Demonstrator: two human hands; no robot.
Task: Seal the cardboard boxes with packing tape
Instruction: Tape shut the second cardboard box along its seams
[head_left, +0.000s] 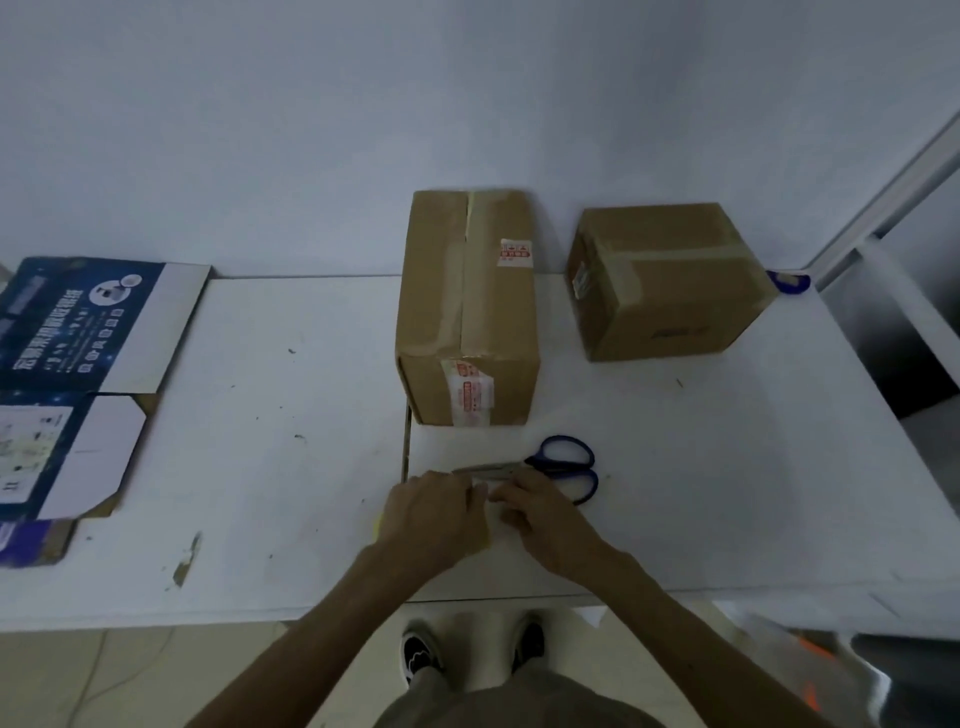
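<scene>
Two brown cardboard boxes stand on the white table. The tall box has its top flaps closed along a centre seam, with old tape and red-and-white labels on it. The smaller box to its right carries tape strips across its top. In front of the tall box, my left hand covers a brownish tape roll, which is mostly hidden. My right hand meets it fingertip to fingertip and pinches what looks like the tape's loose end. Blue-handled scissors lie just behind my hands.
A flattened blue printed carton lies at the table's left end. A small blue object peeks out behind the smaller box. The wall runs close behind the boxes. A metal frame stands at the right. My shoes show below the table's front edge.
</scene>
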